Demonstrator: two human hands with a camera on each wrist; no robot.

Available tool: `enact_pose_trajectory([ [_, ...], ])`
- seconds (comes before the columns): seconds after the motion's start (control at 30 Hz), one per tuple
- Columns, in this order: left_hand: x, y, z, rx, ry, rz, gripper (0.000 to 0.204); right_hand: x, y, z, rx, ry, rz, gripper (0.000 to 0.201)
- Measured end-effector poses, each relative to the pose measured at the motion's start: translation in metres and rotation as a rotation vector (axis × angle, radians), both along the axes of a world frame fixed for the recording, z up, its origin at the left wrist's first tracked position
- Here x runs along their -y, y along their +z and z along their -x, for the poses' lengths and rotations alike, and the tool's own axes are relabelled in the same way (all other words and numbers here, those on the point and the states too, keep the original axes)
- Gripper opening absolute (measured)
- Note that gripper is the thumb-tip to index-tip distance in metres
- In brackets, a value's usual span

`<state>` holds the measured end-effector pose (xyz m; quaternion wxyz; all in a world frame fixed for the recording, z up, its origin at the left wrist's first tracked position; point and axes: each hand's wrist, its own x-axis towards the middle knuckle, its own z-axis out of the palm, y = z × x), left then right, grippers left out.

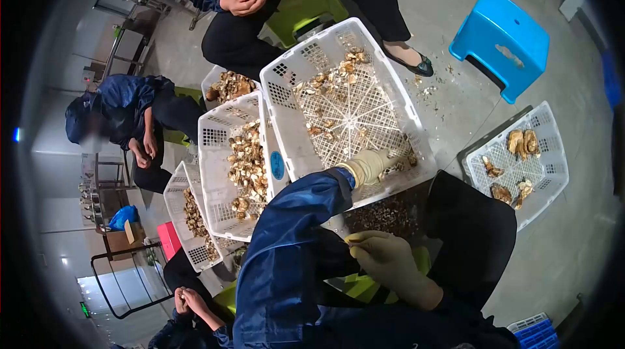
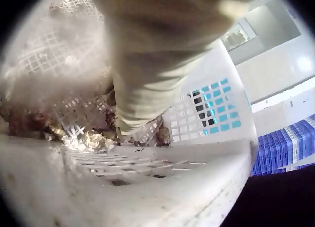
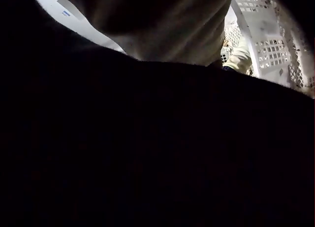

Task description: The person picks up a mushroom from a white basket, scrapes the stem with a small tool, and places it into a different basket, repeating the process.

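My left hand [image 1: 376,165], in a cream glove, reaches into the near corner of a large white crate [image 1: 406,98]. Its fingers are close to brown mushroom pieces [image 1: 411,156] there. In the left wrist view the gloved left hand [image 2: 152,60] points down beside mushroom scraps [image 2: 93,138], with its fingertips hidden. Over my lap is my gloved right hand [image 1: 390,263], its thumb and forefinger brought close together. I cannot tell whether it pinches something. Dark cloth covers most of the right wrist view.
White crates of cut mushrooms [image 1: 247,160] stand to the left. A smaller crate [image 1: 553,176] at right holds several larger mushrooms [image 1: 523,144]. Beyond it is a blue stool [image 1: 504,40]. People sit opposite and at left. Dark crumbs [image 1: 384,215] lie below the large crate.
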<state>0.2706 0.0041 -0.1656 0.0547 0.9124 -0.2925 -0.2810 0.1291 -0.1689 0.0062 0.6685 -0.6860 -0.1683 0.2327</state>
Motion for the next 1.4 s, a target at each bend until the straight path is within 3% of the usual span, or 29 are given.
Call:
enact_pose_trajectory([
  [0.27, -0.009, -0.006, 0.011, -0.051, -0.034, -0.011, 0.019, 0.006, 0.007, -0.008, -0.111, 0.019, -0.021, 0.012],
  [0.83, -0.031, -0.017, 0.016, -0.151, 0.017, 0.11, 0.019, 0.004, 0.001, -0.004, -0.039, -0.033, -0.058, 0.014],
  [0.97, -0.056, -0.004, 0.013, -0.198, 0.303, 0.376, 0.022, 0.005, 0.011, 0.003, -0.186, -0.006, -0.058, 0.016],
  [1.07, -0.07, 0.041, 0.029, -0.334, 0.68, 0.739, 0.025, 0.006, 0.023, 0.002, 0.006, 0.021, -0.044, 0.017],
  [1.1, -0.064, 0.078, 0.038, -0.377, 0.832, 0.721, 0.026, 0.007, 0.027, 0.003, -0.045, 0.045, -0.07, 0.017],
  [1.13, -0.063, 0.099, 0.05, -0.343, 0.856, 0.8, 0.028, 0.006, 0.032, 0.005, -0.006, 0.029, -0.057, 0.018],
  [1.2, -0.068, 0.114, 0.082, -0.495, 1.12, 0.951, 0.028, 0.005, 0.041, 0.011, 0.071, -0.003, -0.031, 0.018],
  [1.23, -0.063, 0.131, 0.094, -0.395, 1.067, 1.037, 0.031, 0.005, 0.041, 0.014, 0.128, -0.026, -0.047, 0.018],
  [1.27, -0.055, 0.147, 0.112, -0.501, 1.275, 1.225, 0.031, 0.007, 0.043, 0.017, 0.095, -0.022, -0.051, 0.017],
  [1.33, -0.053, 0.156, 0.145, -0.552, 1.306, 1.438, 0.032, 0.005, 0.041, 0.022, 0.183, -0.058, -0.045, 0.015],
  [1.37, -0.048, 0.159, 0.16, -0.465, 1.313, 1.459, 0.031, 0.003, 0.044, 0.024, 0.317, -0.118, -0.05, 0.015],
  [1.4, -0.039, 0.167, 0.175, -0.461, 1.387, 1.546, 0.03, 0.001, 0.041, 0.027, 0.277, -0.161, -0.121, 0.014],
])
